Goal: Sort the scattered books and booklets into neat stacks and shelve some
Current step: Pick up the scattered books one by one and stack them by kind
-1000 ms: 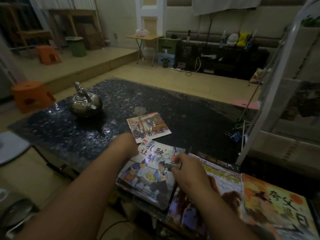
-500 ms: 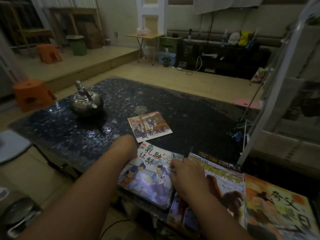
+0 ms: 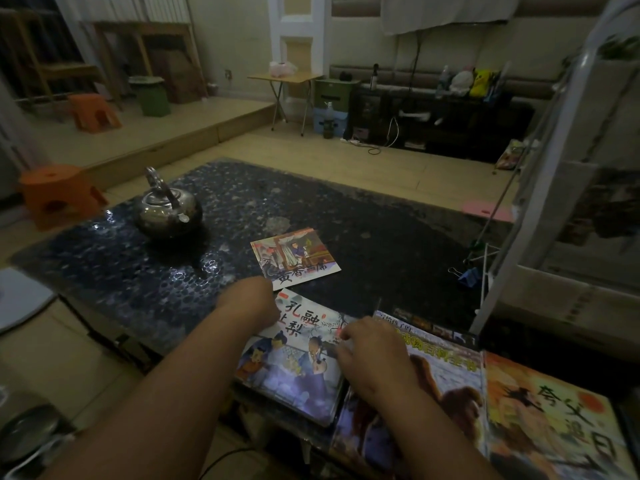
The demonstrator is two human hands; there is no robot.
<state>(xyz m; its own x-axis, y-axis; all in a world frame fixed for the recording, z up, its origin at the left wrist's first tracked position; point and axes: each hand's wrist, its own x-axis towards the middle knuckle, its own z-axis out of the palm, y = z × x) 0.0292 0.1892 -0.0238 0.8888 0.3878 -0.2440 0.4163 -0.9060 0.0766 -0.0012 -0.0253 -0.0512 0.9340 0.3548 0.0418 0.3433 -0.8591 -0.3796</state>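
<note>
the white shelf rack (image 3: 504,268) on your right carries things on its tiers, too blurred to name. the green bin (image 3: 150,97) far back wears a lid, so its inside is hidden, and so is the inside of the round, shiny metal kettle (image 3: 168,211), which stands lidded on the far left of the table (image 3: 363,216), a dark glossy slab with a pebbled surface. a blue binder clip (image 3: 467,275) lies by the rack's foot. the blue picture book (image 3: 294,372), flat and glossy, lies on the near edge between your hands. your left hand (image 3: 252,304) sits knuckles-up at its top left corner, fingers tucked from view, so you cannot tell whether they grip. your right hand (image 3: 375,355) has its fingers bent close together, their tips clamped on the book's right edge. the small booklet (image 3: 296,259), thin and rectangular, lies just beyond. right of the blue book lie the animal book (image 3: 446,379) and then the orange book (image 3: 554,424).
</note>
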